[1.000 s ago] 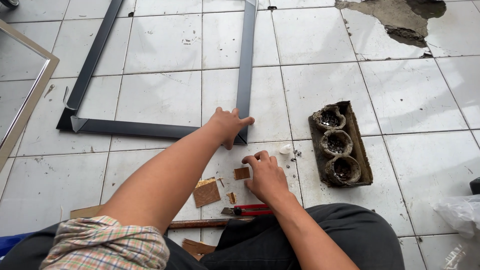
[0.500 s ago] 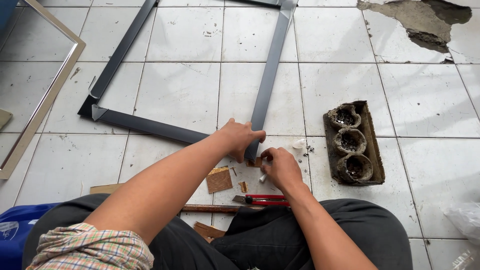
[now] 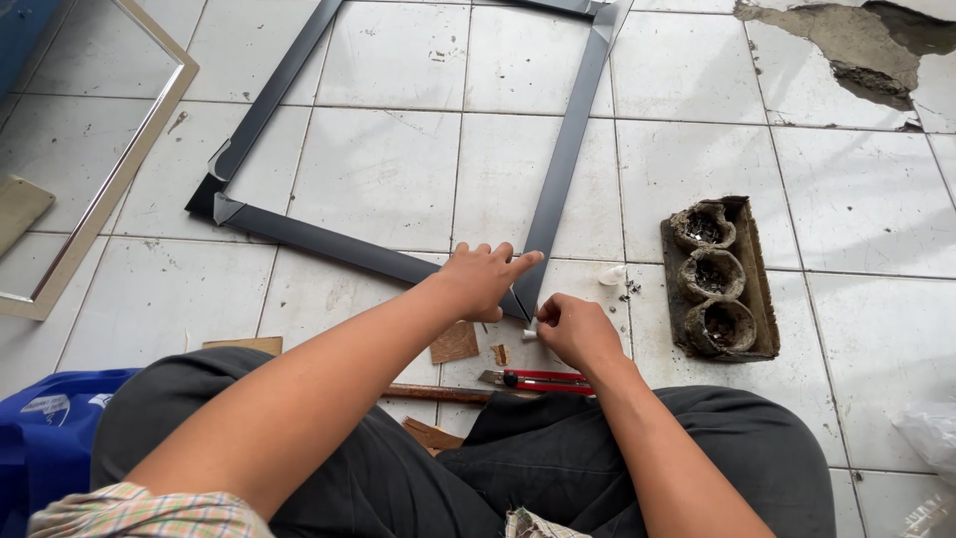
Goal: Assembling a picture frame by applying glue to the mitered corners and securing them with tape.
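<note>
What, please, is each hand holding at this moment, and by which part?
The left hand presses the dark frame at its near corner; the right hand pinches a small white piece there.

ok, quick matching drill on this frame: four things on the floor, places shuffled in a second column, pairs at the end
Things:
1. dark frame
2. red cutter
3. block with three round hollows
4. blue bag

Places:
A. bottom-left edge of view, beside the person's leg
B. on the tiles to the right of the right hand
C. its near corner pinched between left hand and right hand
D. on the floor just in front of the lap, below the right hand

Pairs: 1-C, 2-D, 3-B, 4-A
</note>
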